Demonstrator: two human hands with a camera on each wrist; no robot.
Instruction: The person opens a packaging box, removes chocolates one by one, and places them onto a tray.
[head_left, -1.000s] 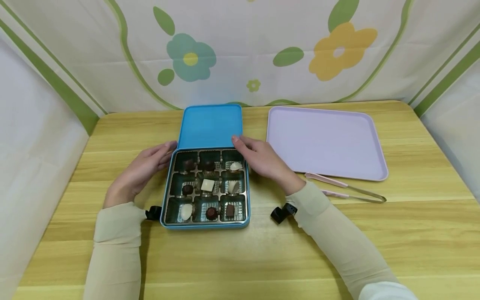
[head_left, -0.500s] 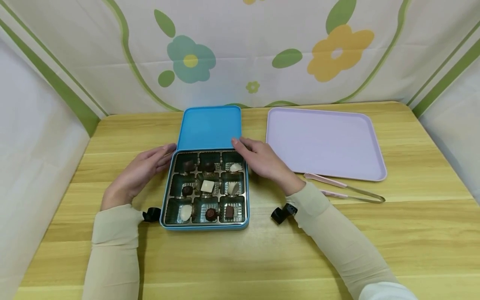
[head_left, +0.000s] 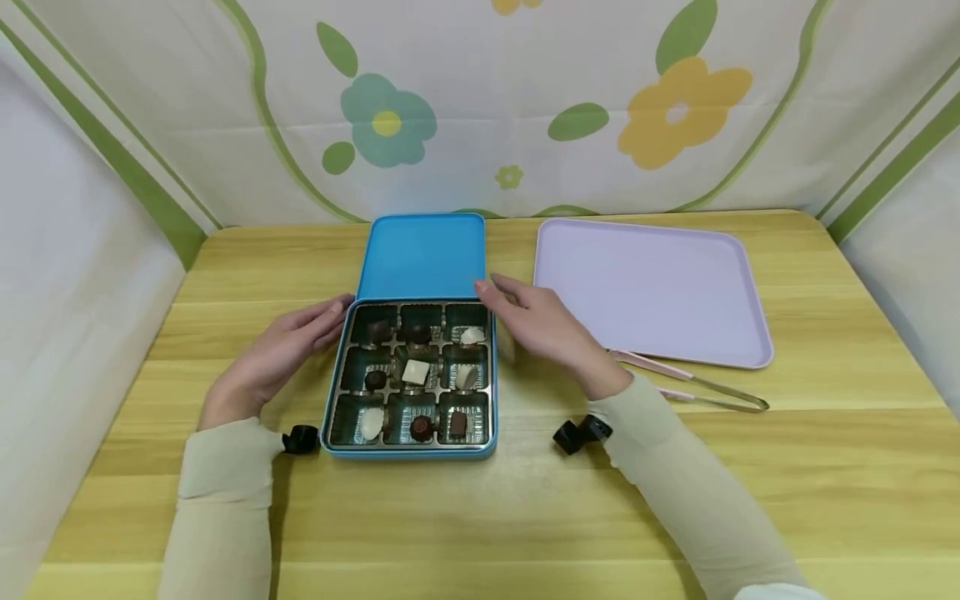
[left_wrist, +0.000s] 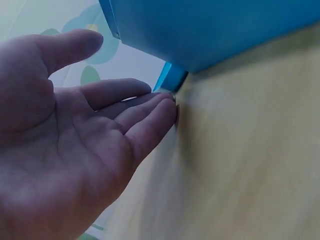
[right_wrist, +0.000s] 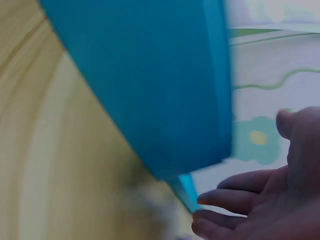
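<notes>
A blue tin (head_left: 408,454) of chocolates lies on the wooden table, its compartments holding dark and white pieces, such as a white square chocolate (head_left: 416,372) in the middle. Behind it lies the blue lid (head_left: 423,254), partly tucked behind the tin's back edge. My left hand (head_left: 281,350) is at the tin's back left corner, fingers extended; in the left wrist view its fingertips reach the lid's edge. On the other side, my right hand (head_left: 547,329) hovers by the back right corner with fingers spread loosely. The right wrist view shows its palm holding nothing and its thumb off the tin.
A lilac tray (head_left: 652,292) lies at the back right. Pink-handled tongs (head_left: 705,387) rest in front of it, partly hidden by my right wrist. A flowered cloth (head_left: 510,108) hangs along the table's back edge.
My right hand has shifted slightly to the right, away from the lid and tin corner. The left hand stays at the left corner. Tin and lid look unmoved.
</notes>
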